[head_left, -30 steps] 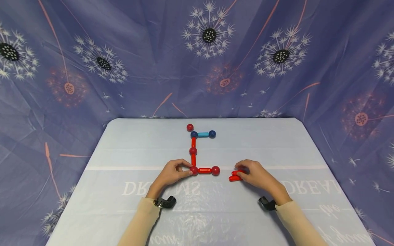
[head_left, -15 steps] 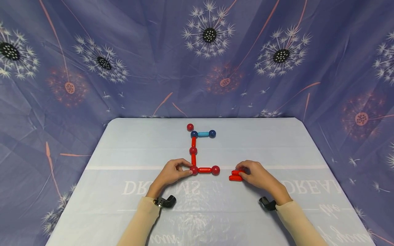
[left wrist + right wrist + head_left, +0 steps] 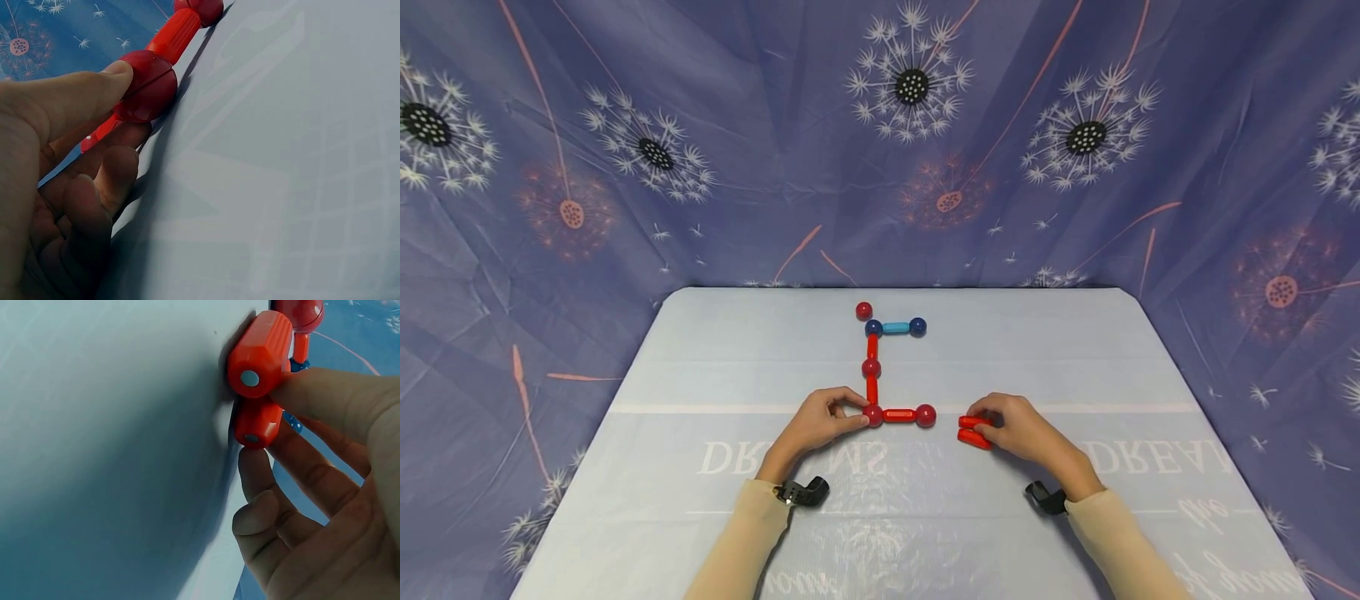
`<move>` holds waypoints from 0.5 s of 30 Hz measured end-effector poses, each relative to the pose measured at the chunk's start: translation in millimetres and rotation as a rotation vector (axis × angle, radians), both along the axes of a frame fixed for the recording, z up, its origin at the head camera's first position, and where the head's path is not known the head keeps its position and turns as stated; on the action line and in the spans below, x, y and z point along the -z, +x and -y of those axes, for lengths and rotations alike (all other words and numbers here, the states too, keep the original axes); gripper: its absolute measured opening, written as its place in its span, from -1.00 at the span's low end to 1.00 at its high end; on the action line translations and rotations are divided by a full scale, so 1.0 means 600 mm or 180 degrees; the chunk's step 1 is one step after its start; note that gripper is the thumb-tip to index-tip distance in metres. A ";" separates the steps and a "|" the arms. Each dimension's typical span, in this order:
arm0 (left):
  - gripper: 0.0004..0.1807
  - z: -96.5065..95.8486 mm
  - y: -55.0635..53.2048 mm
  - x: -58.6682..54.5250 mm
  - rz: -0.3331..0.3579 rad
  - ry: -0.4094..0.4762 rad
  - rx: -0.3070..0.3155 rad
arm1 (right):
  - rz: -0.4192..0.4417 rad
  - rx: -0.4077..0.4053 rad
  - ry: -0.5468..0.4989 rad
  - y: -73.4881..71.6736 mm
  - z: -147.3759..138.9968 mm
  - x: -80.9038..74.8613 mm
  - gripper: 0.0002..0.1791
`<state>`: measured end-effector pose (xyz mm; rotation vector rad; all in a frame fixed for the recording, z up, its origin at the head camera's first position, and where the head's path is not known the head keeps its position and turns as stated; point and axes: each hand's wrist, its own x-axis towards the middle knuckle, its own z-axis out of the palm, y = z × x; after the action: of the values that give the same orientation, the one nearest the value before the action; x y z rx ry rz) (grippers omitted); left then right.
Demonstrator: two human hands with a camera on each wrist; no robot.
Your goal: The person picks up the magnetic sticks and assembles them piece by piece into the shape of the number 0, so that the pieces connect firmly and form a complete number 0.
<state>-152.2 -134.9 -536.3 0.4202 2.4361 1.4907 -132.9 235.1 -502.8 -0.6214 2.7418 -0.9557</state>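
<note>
My left hand (image 3: 823, 421) pinches the red ball (image 3: 873, 416) at the near left corner of a magnetic ball-and-rod figure; the left wrist view shows the thumb on this ball (image 3: 147, 87). From that corner a red magnetic rod (image 3: 898, 416) runs right to another red ball (image 3: 926, 416). Two loose red rods lie side by side further right. My right hand (image 3: 1018, 425) pinches the farther rod (image 3: 973, 422) between thumb and fingers. Its thumb also lies against the nearer rod (image 3: 974, 439), which sits slightly askew. In the right wrist view the nearer rod (image 3: 261, 353) shows its metal end.
Going away from the corner come a red rod (image 3: 872, 390), a red ball (image 3: 871, 368), another red rod (image 3: 872, 347) and a blue ball (image 3: 874, 328). A light blue rod (image 3: 896, 328) joins it to a second blue ball (image 3: 917, 327). One red ball (image 3: 864, 311) sits just behind.
My right hand has shifted slightly left with the farther red rod. The nearer rod has turned, so the two are no longer parallel. The left hand stays on the corner ball.
</note>
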 end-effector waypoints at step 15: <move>-0.77 0.001 0.000 0.002 -0.0014 -0.0010 0.0005 | 0.0004 -0.0049 0.0055 -0.011 0.015 0.003 -0.60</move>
<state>-152.2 -135.3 -537.3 0.4252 2.4407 1.4865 -139.3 226.3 -504.4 -0.6379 2.7373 -0.9278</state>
